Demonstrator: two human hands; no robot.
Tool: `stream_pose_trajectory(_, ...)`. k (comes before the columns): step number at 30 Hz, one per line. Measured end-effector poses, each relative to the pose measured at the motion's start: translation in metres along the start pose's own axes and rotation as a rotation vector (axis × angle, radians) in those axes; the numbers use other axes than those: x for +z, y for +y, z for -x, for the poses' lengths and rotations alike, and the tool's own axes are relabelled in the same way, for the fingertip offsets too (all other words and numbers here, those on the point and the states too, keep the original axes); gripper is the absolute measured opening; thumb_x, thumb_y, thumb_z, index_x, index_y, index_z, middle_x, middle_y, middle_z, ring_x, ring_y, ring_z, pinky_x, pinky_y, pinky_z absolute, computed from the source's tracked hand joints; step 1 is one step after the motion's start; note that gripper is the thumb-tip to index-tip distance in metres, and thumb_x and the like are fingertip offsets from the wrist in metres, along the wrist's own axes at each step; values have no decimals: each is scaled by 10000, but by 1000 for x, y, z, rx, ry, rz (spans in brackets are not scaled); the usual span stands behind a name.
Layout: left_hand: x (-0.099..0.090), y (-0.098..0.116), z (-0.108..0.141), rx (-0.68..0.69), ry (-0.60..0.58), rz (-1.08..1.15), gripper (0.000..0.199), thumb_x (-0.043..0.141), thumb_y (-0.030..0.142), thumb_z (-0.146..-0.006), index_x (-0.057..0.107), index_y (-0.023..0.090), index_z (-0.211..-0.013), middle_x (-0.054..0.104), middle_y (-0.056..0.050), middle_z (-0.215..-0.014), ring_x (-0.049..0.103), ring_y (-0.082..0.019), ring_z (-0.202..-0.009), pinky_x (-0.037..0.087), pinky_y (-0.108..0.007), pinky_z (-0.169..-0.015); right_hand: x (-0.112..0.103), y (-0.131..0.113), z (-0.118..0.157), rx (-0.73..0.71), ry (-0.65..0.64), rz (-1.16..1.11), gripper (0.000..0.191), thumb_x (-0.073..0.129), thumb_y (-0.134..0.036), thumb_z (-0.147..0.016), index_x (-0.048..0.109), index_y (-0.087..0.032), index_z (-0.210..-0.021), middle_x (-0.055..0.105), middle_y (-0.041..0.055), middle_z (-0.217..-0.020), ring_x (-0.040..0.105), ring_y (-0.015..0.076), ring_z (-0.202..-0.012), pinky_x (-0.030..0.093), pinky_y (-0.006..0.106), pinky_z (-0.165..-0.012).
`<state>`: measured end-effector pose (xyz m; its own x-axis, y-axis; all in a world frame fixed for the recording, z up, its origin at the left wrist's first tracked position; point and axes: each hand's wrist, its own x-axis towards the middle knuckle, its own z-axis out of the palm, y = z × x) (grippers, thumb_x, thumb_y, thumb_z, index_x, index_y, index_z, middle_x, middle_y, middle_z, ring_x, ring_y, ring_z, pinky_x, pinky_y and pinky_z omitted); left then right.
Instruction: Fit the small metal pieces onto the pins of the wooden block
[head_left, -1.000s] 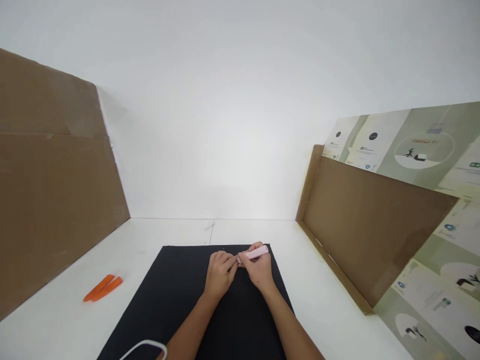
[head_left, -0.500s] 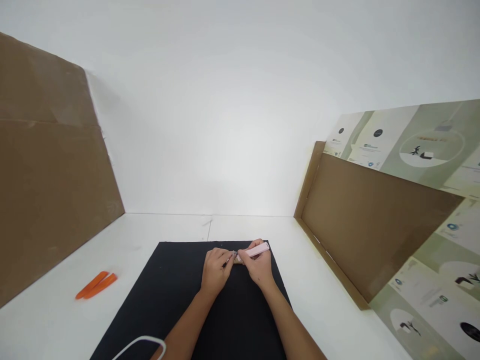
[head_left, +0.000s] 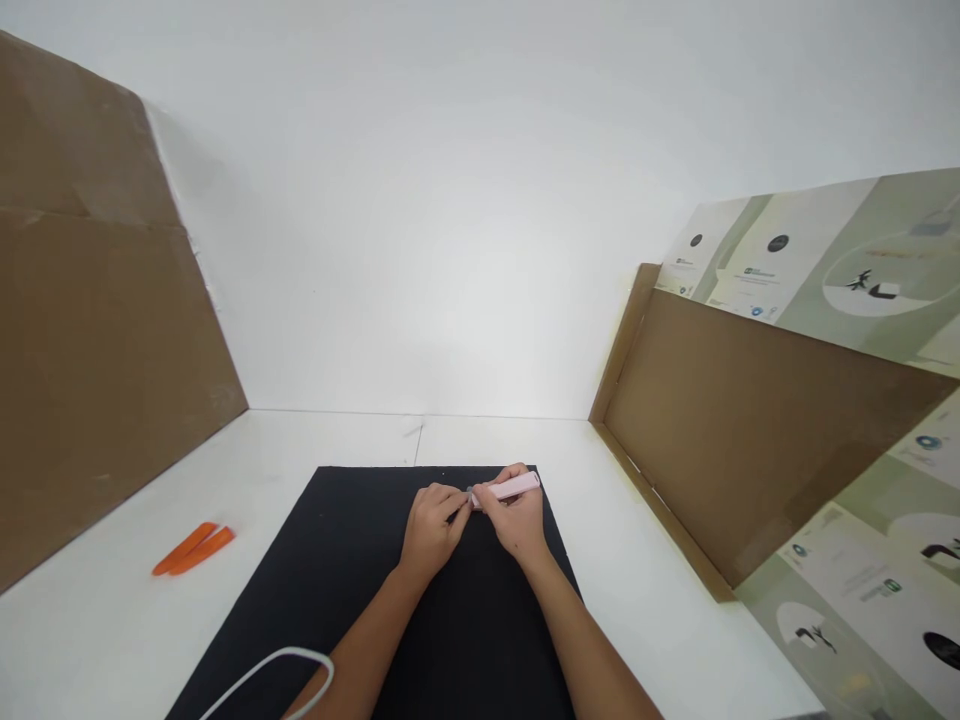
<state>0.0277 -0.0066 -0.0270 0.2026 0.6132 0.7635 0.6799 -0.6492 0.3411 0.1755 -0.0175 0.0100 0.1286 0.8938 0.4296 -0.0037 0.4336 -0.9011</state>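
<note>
Across a white tabletop (head_left: 337, 440), a tall brown cardboard sheet (head_left: 90, 300) leaning at the left and a brown cardboard panel (head_left: 765, 440) at the right, with pale green printed posters (head_left: 847, 270) propped along it. Near the front, a flat black square mat (head_left: 300, 610) under both forearms. Left of the mat, two orange plastic pry tools (head_left: 193, 549) lying side by side, touching. Near the lower edge, a thin white cable (head_left: 270, 680) curving beside the left forearm. Above the mat's far edge, a pale pink oblong bar (head_left: 510, 488), gripped by the closed fingers of the right hand (head_left: 517, 525). Just beside it, the left hand (head_left: 429, 530), fingers curled inward, pinching a small grey piece (head_left: 470, 497) against the bar's end, too small to identify.
</note>
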Motion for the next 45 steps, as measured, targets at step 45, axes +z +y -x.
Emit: stream_pose_trajectory(45, 0, 1, 3, -29, -67, 28, 184, 539, 239, -925, 703, 211, -845, 697, -35, -832, 592, -181, -781, 423, -332, -722, 0, -2, 1, -62, 37, 108, 257, 738, -288, -740, 499, -211, -792, 687, 21, -728, 659, 176, -631, 522, 281, -606)
